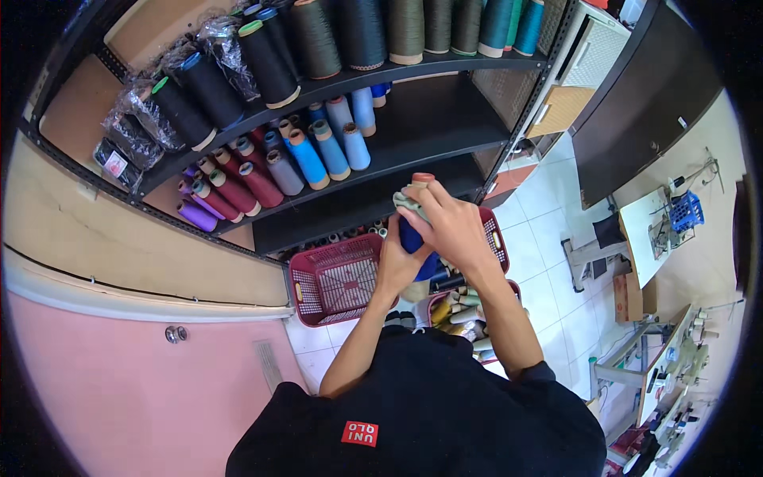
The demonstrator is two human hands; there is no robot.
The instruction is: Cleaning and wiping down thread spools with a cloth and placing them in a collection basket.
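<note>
A dark blue thread cone [410, 238] is held up in front of my chest, in front of the shelf. My left hand [399, 266] wraps round its lower side, fingers closed. A pale green cloth [405, 203] is bunched near the cone's narrow end, where an orange-brown tip shows. My right hand [447, 224] grips the cloth from above, pressing it against the cone. The fingers partly hide the cone and cloth. Below the left hand, a beige base shows.
A black shelf [445, 111] carries blue, maroon, purple, black and green thread cones. Below stand a maroon basket [308, 300] and other baskets with cones. A pink door [159, 381] is at left; sewing tables [642, 234] line the right wall.
</note>
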